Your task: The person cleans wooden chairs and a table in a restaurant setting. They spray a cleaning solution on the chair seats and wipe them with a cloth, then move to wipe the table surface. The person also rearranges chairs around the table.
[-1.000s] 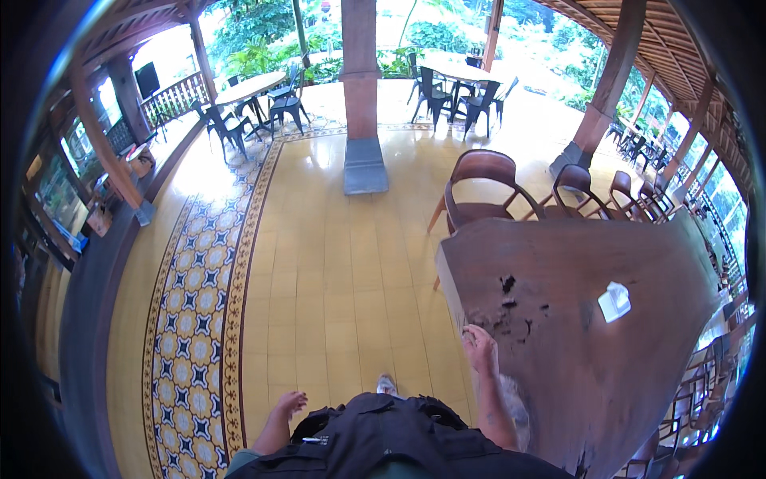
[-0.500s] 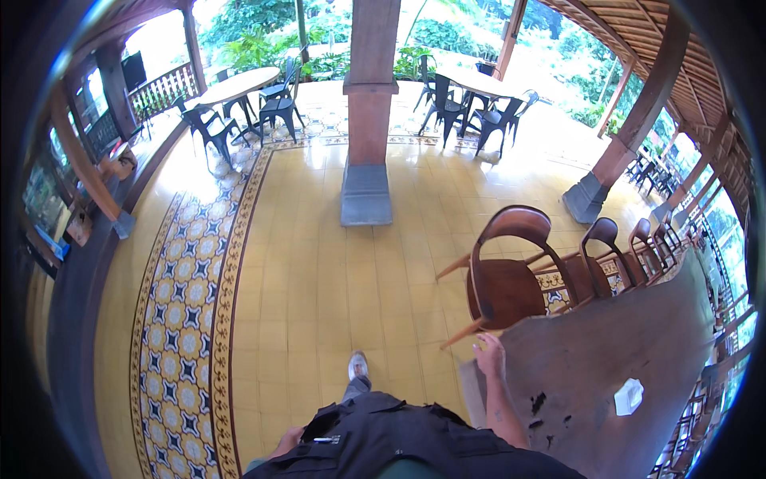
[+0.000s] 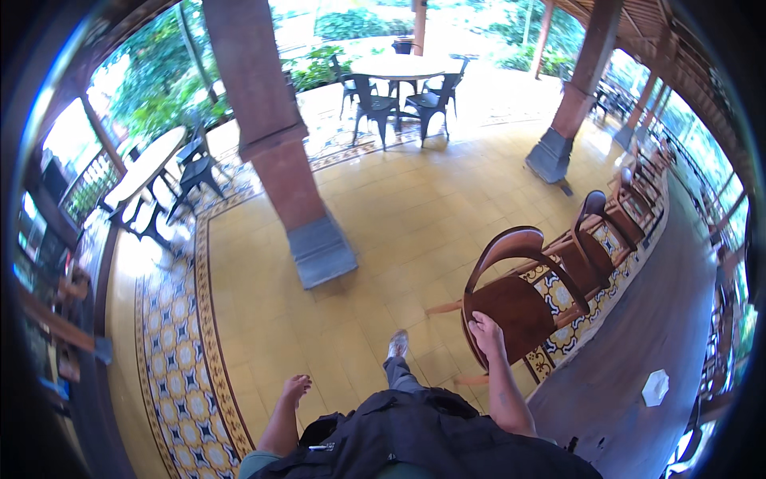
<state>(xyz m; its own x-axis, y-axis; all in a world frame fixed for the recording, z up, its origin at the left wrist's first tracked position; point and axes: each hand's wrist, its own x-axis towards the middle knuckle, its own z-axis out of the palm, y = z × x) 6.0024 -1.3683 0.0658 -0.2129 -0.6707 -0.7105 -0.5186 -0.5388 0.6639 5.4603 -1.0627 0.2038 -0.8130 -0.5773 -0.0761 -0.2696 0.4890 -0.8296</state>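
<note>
Right hand [image 3: 487,329] rests on seat edge of nearest wooden chair [image 3: 517,297], fingers curled over it, grip looks closed on chair. Chair at 3 o'clock of foot, beside long dark surface [image 3: 638,351]. Left hand [image 3: 295,389] hangs free, fingers loose, holding nothing. Judgement: firm hold at seat edge, move chair level, mind neighbouring chair [image 3: 597,239] at 1 o'clock.

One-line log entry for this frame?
right hand on wooden chair back | left hand free, empty | beside long wooden table
</note>
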